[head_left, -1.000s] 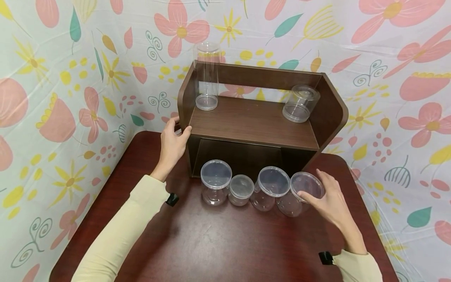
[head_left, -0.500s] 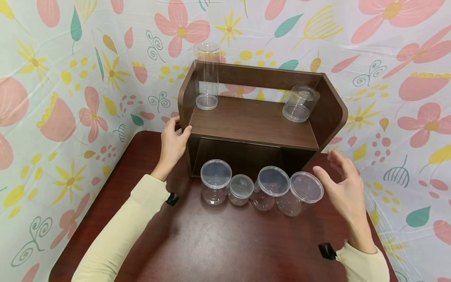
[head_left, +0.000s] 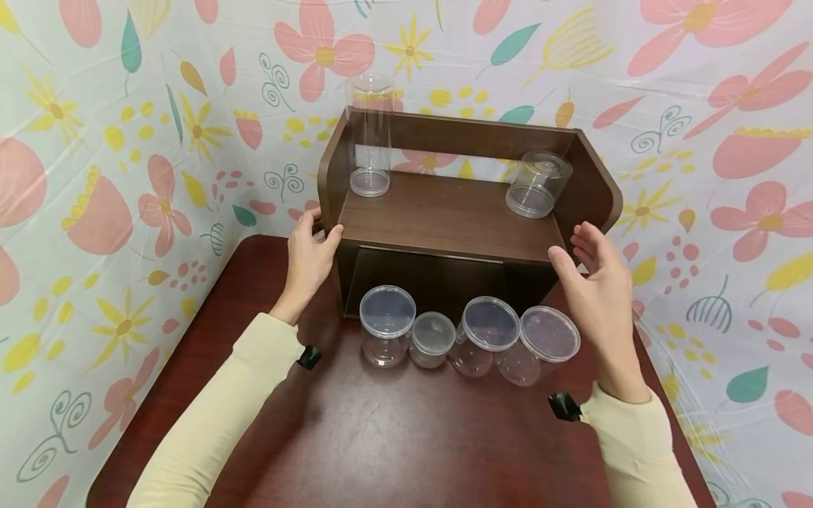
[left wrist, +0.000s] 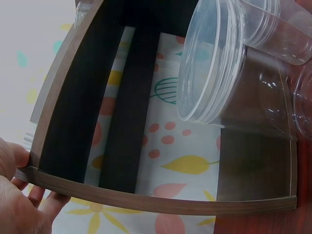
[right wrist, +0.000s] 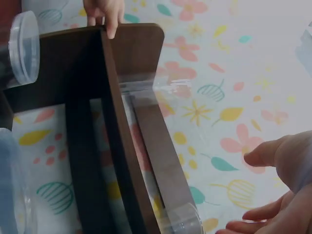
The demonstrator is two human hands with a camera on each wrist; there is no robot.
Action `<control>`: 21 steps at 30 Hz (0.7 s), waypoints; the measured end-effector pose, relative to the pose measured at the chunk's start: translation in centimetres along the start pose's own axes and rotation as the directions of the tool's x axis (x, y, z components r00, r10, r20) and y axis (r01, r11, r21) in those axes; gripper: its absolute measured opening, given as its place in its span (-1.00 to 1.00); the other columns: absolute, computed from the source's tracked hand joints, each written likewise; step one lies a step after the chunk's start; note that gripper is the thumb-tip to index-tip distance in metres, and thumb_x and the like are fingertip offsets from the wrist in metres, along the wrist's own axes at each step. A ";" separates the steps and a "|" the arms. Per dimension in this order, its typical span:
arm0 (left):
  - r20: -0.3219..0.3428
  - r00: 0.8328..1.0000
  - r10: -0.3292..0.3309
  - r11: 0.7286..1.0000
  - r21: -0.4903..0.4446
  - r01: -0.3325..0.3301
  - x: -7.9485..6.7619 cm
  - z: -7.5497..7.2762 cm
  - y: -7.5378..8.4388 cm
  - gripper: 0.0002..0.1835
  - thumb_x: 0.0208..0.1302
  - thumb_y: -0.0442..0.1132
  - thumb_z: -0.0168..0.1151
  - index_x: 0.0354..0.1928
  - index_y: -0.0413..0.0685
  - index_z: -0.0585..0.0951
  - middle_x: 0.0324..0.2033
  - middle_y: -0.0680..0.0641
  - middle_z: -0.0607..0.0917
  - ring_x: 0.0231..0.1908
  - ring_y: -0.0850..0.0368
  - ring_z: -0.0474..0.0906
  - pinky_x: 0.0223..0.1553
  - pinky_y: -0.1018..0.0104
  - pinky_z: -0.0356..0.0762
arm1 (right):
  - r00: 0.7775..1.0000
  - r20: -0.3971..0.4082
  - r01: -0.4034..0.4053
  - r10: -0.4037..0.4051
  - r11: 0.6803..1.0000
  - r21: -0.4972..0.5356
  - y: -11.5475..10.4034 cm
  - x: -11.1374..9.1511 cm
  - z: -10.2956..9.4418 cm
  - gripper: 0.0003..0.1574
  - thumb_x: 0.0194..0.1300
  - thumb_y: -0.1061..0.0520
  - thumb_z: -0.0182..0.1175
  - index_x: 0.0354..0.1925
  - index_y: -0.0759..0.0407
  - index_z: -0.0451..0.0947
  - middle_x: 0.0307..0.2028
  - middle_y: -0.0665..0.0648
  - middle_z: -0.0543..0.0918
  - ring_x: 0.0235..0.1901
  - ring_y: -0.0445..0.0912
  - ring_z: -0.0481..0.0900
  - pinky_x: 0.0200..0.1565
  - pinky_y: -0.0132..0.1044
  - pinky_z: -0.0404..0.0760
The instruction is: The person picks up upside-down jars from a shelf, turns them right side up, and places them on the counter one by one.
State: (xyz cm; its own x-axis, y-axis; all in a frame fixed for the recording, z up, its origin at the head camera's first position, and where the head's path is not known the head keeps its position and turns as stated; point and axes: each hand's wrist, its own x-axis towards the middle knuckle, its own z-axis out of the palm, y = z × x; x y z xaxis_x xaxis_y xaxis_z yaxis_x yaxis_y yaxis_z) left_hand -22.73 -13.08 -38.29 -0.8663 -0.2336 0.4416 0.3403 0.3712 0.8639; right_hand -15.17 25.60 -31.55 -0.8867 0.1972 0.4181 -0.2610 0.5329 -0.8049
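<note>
Head camera view shows a dark brown wooden shelf [head_left: 454,219] standing at the back of a reddish table [head_left: 394,437], in the middle of the frame. The left hand [head_left: 309,257] holds the shelf's left side wall, with the thumb on the front edge and the fingers curled round the outside. The left wrist view shows those fingers wrapped on the corner of the wood at the lower left of the frame.

The right hand [head_left: 593,282] is up beside the shelf's right front corner. Its fingers are spread and a bit bent, and it holds nothing. I cannot tell if it touches the wood.

Four clear plastic jars with lids stand in a row on the table in front of the shelf, low in the middle of the frame. The rightmost jar [head_left: 543,344] is tilted and sits just below the right hand.

On the shelf board, a tall clear jar [head_left: 371,134] stands at the back left. A short clear jar [head_left: 538,185] sits at the back right. A flowery cloth [head_left: 95,141] hangs all around behind.
</note>
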 end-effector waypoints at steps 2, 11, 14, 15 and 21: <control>0.000 1.000 0.003 1.000 -0.004 -0.003 0.0 0.0 0.0 -0.60 0.42 -0.31 0.29 0.21 -0.37 0.54 0.07 -0.35 0.59 0.17 -0.19 0.57 0.21 -0.04 0.58 | 1.000 0.009 -0.016 0.016 1.000 0.005 -0.3 0.8 0.4 -0.20 0.44 0.06 0.28 0.51 0.29 0.28 0.39 0.26 0.46 0.36 0.08 0.45 0.38 -0.26 0.41; 0.001 1.000 0.001 1.000 -0.009 -0.001 0.0 0.0 0.0 -0.59 0.40 -0.34 0.31 0.21 -0.38 0.54 0.08 -0.36 0.59 0.17 -0.21 0.57 0.21 -0.04 0.58 | 0.996 0.025 -0.080 0.081 0.996 -0.048 -0.3 4.4 2.6 -0.07 0.44 -0.04 0.20 0.53 0.41 0.15 0.45 0.38 0.30 0.42 0.20 0.34 0.46 -0.05 0.30; 0.003 1.000 -0.001 1.000 -0.006 0.001 0.0 0.0 0.0 -0.59 0.40 -0.33 0.30 0.21 -0.38 0.54 0.08 -0.35 0.59 0.17 -0.20 0.57 0.21 -0.02 0.58 | 0.995 -0.001 -0.095 0.095 0.993 -0.076 -0.2 5.8 3.2 -0.05 0.42 -0.05 0.19 0.53 0.43 0.14 0.44 0.40 0.30 0.41 0.22 0.35 0.45 -0.04 0.31; 0.004 1.000 -0.001 1.000 -0.008 0.001 0.0 0.0 0.0 -0.59 0.41 -0.33 0.30 0.21 -0.37 0.54 0.08 -0.35 0.59 0.17 -0.20 0.57 0.21 -0.02 0.59 | 0.995 -0.009 -0.098 0.097 0.991 -0.087 -0.2 6.2 3.4 -0.05 0.42 -0.06 0.19 0.52 0.44 0.14 0.43 0.40 0.31 0.40 0.22 0.35 0.44 -0.04 0.32; 0.003 1.000 0.002 1.000 -0.016 -0.002 -0.1 0.0 0.0 -0.60 0.42 -0.32 0.29 0.21 -0.37 0.54 0.08 -0.34 0.60 0.17 -0.18 0.58 0.21 0.03 0.59 | 0.992 -0.043 -0.128 0.123 0.981 -0.143 -0.4 8.2 4.4 -0.05 0.37 -0.06 0.18 0.48 0.47 0.18 0.37 0.44 0.34 0.34 0.21 0.31 0.43 -0.04 0.28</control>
State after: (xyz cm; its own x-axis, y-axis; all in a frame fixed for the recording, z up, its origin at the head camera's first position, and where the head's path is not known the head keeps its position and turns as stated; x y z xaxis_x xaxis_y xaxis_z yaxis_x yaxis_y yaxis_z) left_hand -22.62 -13.06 -38.32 -0.8668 -0.2298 0.4425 0.3479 0.3570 0.8669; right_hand -24.06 23.37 -29.65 -0.8948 0.2963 0.3340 -0.0885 0.6155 -0.7831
